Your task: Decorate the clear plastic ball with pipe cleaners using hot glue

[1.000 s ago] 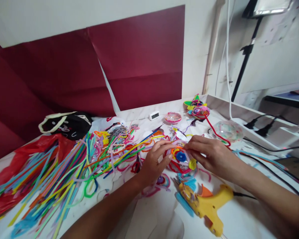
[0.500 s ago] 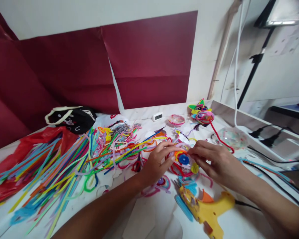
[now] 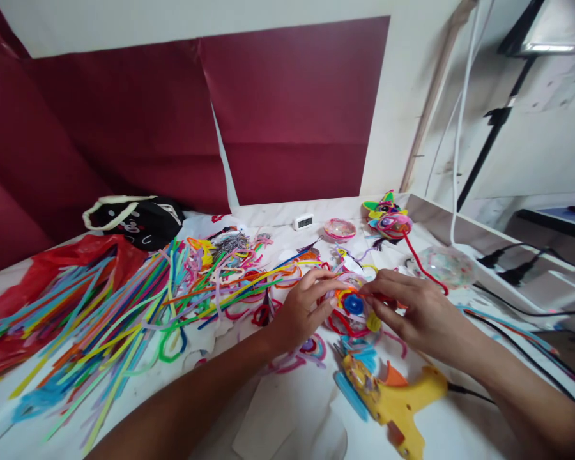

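Between my hands sits a clear round piece decorated with pipe cleaners (image 3: 353, 304), with a blue coil ringed in orange and yellow on its front. My left hand (image 3: 306, 306) grips its left side, fingers along the top edge and thumb near the orange ring. From the right, my right hand (image 3: 402, 300) pinches at the ring's upper right edge; whatever lies between those fingertips is too small to make out. Just below, a yellow glue gun (image 3: 397, 402) lies on its side, its nozzle pointing toward the piece. A pink and purple pipe-cleaner coil (image 3: 310, 348) rests under my left wrist.
Loose pipe cleaners (image 3: 138, 306) and a red plastic bag (image 3: 52, 275) spread over the left. A black bag (image 3: 134, 220), small clock (image 3: 303, 222), pink-rimmed bowl (image 3: 339, 230) and colourful pipe-cleaner figure (image 3: 388, 217) stand behind. Cables and plugs (image 3: 512, 271) run along the right.
The camera view has shifted slightly. Both hands stay at the decorated piece, with only a small movement of the fingers.
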